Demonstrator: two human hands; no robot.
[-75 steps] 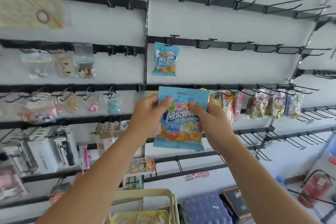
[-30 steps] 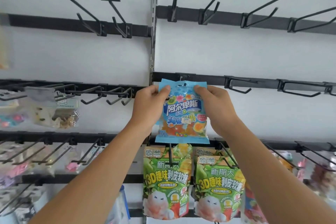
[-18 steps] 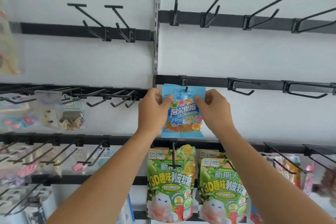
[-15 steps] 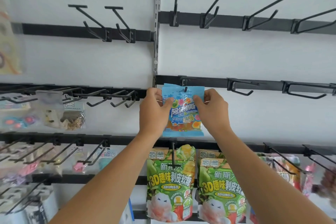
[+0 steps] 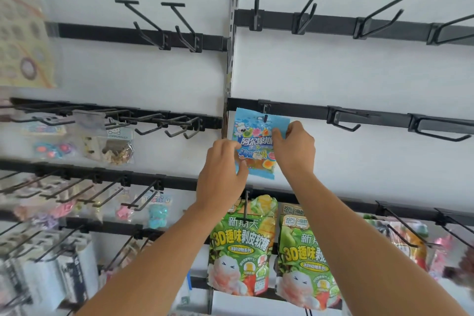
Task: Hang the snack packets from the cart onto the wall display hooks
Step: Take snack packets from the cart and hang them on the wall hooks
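Since a moment ago the left hand has slid down from the top corner of the blue gummy packet to its lower left edge, where thumb and fingertips pinch the wrapper loosely. At about one o'clock from it, the right hand grips the packet's upper right edge between thumb and curled fingers. That packet hangs on a black display hook, whose tip pokes through the hole at the packet's top, just under the black wall rail. At six o'clock from the packet, on the next rail down, two green gummy pouches hang side by side. Off at nine o'clock, small clear bags of trinkets dangle from crowded hooks, somewhat blurred. Up at twelve o'clock, bare hooks jut from the top rail.
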